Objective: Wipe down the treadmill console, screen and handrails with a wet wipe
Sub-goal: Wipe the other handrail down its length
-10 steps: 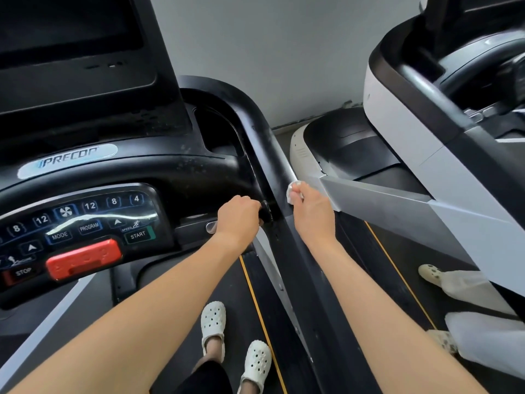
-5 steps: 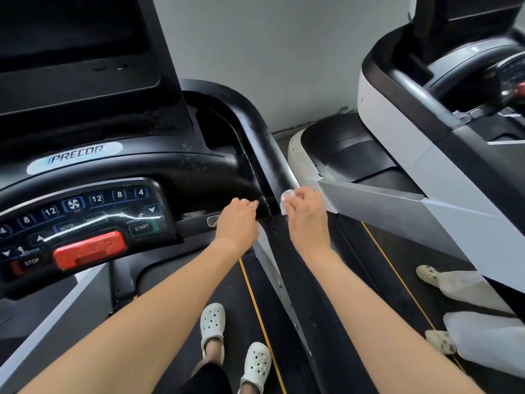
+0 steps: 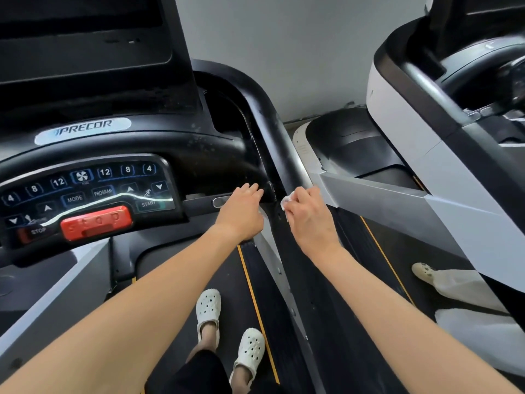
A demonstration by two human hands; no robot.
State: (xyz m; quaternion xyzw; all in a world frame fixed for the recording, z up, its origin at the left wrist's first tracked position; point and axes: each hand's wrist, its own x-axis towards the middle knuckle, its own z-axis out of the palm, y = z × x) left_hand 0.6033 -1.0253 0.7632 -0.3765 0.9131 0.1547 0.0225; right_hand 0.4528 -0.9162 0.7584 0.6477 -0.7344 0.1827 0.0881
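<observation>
Black console (image 3: 199, 149), red stop button (image 3: 96, 223), white wet wipe (image 3: 286, 202), white holed clogs (image 3: 208, 308)

Lighting: soft, even indoor light, moderately bright; the grey wall (image 3: 298, 52) was lit flat, with no lamp in view. Glare: one wavy white streak crossed the glossy keypad (image 3: 93, 191) of the console (image 3: 199, 149); the screen (image 3: 79, 29) read near black. Shadows: faint, without hard edges. Sharpness: fair at centre; lettering on the red stop button (image 3: 96, 222) was smeared. Distortion: wide-angle bowing of straight lines towards the frame edges. The wet wipe (image 3: 286, 201) was bleached featureless.
</observation>
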